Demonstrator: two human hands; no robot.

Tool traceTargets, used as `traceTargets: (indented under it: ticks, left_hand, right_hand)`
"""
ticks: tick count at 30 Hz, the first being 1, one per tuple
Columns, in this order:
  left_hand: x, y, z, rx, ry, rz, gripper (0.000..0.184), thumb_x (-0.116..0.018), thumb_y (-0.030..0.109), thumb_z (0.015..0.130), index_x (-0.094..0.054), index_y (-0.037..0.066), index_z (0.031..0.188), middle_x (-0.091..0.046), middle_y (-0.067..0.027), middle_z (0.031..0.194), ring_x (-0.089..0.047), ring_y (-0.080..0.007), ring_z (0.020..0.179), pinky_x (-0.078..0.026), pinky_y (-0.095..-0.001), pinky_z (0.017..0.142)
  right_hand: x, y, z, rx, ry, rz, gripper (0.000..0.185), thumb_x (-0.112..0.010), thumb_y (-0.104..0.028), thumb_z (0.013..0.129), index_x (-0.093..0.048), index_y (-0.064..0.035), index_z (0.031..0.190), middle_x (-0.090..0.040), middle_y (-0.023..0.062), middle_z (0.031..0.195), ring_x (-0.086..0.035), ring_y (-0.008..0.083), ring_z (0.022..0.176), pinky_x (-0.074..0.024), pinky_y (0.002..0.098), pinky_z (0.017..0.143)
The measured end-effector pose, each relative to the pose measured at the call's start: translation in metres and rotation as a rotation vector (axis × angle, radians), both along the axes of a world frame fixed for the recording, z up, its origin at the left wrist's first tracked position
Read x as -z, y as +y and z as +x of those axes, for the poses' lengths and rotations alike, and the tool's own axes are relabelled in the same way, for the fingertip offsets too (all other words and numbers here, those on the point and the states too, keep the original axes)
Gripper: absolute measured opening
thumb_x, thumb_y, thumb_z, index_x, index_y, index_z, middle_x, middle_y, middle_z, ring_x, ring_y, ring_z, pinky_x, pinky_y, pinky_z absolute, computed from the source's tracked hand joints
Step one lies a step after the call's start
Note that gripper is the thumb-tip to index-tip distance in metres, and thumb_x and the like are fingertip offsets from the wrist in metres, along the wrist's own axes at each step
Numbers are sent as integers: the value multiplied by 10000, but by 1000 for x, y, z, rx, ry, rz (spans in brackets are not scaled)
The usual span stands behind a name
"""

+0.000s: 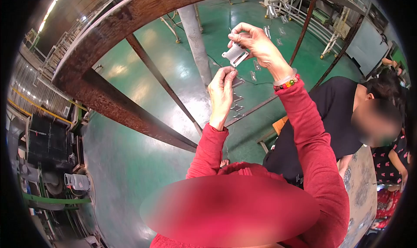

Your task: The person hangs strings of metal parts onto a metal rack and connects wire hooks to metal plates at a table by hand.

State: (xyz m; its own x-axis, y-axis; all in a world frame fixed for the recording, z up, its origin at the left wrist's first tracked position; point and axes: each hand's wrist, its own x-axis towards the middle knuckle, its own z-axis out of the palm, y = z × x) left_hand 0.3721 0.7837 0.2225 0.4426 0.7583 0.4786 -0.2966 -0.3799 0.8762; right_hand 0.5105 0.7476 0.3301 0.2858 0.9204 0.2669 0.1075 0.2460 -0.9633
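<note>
I see left hand pinching at lower end of bracket, right hand gripping its top; bracket sits under curved bar of frame. Risk: slack right grip could drop it to floor.

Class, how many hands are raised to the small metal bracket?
2: the right hand near the top of the metal bracket, the left hand near its bottom.
</note>
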Motion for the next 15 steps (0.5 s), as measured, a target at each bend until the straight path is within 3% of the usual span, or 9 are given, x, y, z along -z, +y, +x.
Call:
traceTargets:
  ticks: [3,5,9,11,15]
  left_hand:
    - [-2,-2,1,-21,74,29,107,-536,84,908,-577,-4,953,-611,-34,856,-544,-90,806,-434,-228,764]
    - [5,1,6,-12,7,47,94,-527,61,903,-573,-11,943,-619,-42,852,-556,-100,801,-439,-233,773]
    - [10,1,-2,-116,-56,15,249,-535,66,889,-493,2,1126,-549,-115,1144,-528,-196,1049,-413,-310,915]
    - [-1,7,-3,-152,-160,56,255,-531,68,893,-486,-20,1127,-536,-130,1154,-522,-204,1062,-412,-331,925]
    - [-38,13,-3,-173,59,266,231,-531,59,899,-537,-55,1100,-576,-128,1071,-554,-175,990,-451,-317,883]
  right_hand:
    - [2,0,5,0,-12,-13,159,-615,-241,869,-554,-95,887,-643,25,778,-614,86,691,-497,229,516]
    - [7,-3,5,41,-154,123,154,-606,-234,876,-562,-88,897,-642,22,782,-626,95,719,-503,233,573]
    - [25,-12,-8,45,-133,252,103,-616,-88,857,-586,-7,913,-621,39,834,-599,100,714,-492,239,653]
    - [35,-17,-13,35,-16,219,126,-630,-101,849,-596,-4,922,-613,34,833,-588,91,713,-492,239,663]
    - [63,-15,-10,56,77,269,103,-628,-78,847,-603,4,904,-611,11,843,-573,65,747,-487,223,674]
